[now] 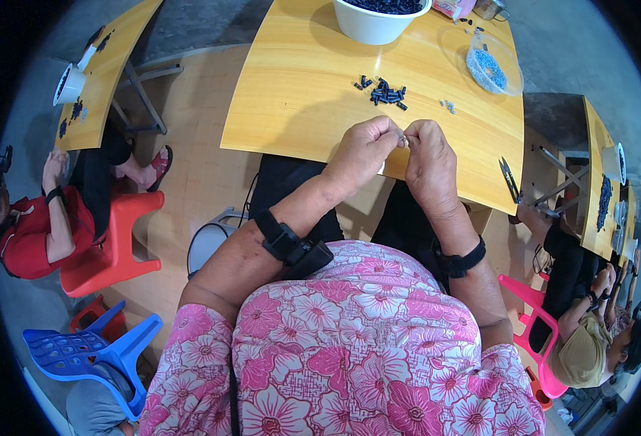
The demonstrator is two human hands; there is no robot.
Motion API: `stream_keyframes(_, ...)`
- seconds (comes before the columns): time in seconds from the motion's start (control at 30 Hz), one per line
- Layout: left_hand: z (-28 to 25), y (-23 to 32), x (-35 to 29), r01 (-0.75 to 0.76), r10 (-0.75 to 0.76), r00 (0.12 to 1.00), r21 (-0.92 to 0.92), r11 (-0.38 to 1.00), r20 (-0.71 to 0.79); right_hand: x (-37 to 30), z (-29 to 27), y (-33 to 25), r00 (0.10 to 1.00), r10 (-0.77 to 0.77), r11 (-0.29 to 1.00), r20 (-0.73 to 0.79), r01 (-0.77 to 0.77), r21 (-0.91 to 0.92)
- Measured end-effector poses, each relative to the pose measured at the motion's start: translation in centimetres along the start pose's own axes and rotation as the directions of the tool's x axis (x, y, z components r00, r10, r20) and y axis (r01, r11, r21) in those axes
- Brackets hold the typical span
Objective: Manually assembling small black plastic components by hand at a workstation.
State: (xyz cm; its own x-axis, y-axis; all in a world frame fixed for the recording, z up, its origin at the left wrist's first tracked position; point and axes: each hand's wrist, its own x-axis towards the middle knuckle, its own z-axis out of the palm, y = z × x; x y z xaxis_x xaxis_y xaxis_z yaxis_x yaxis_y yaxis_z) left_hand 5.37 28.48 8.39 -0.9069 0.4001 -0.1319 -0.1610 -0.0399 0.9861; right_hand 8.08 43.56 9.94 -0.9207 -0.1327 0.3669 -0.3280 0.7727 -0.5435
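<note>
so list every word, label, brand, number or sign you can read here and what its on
No word, label, brand, number or sign can be read in this view.
Pink-and-white package, cut off at the top edge: any print is too small and blurred to read.
White round plastic tub: no lettering visible.
Small black tube-shaped pieces: too small to tell.

Over on the left, a person in red (37,240) sits on a red chair (110,247) — a blue chair (120,352) stands near.
</note>
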Motion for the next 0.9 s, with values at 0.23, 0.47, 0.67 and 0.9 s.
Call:
stream_keyframes(0.23, -0.1, 0.5, 0.0, -0.362, 0.423, 0.905, 0.448, 0.817, -0.041, 0.2, -0.4, -0.1, 0.985, 0.152, 0.973, 0.083, -0.164, 0.164)
stream_keyframes(0.47, -0.4, 1.6, -0.4, -0.410, 0.519, 0.848, 0.759, 0.506, 0.112, 0.1, -0.3, 0.3, 0.951, 0.279, 0.924, 0.132, -0.303, 0.231)
stream_keyframes(0.67, -0.8, 0.7, 0.8, -0.469, 0.578, 0.793, 0.800, 0.376, 0.193, 0.3, 1.0, 2.3, 0.905, 0.380, 0.818, 0.190, -0.425, 0.387)
stream_keyframes(0.9, -0.7, -0.2, 2.5, -0.491, 0.584, 0.780, 0.799, 0.347, 0.225, 0.6, 2.0, 6.0, 0.944, 0.163, 0.915, 0.286, -0.253, 0.314)
